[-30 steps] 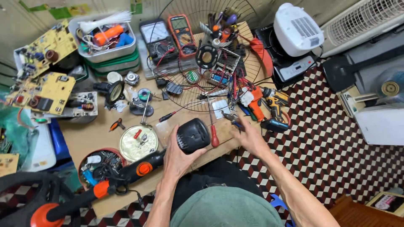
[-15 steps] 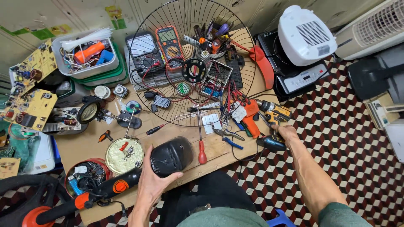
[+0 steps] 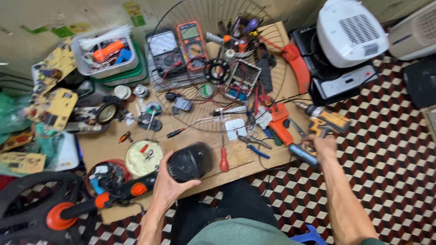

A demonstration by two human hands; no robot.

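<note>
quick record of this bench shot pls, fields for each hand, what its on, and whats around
left hand: left hand grips the black motor housing at the near edge of the wooden table
right hand: right hand closed on the yellow and black cordless drill at the table's right end
near motor: red-handled screwdriver, round cream tin
behind: wire fan guard, orange multimeter
floor: checked tiles

Black motor housing (image 3: 190, 161) sits dead centre on the tan wooden table (image 3: 109, 147). Just right of it, a red-handled screwdriver (image 3: 224, 159). Further right, a yellow-and-black drill (image 3: 326, 121). Beyond the table's right edge, floor tiles (image 3: 390, 163) chequered maroon, black and white.
</note>
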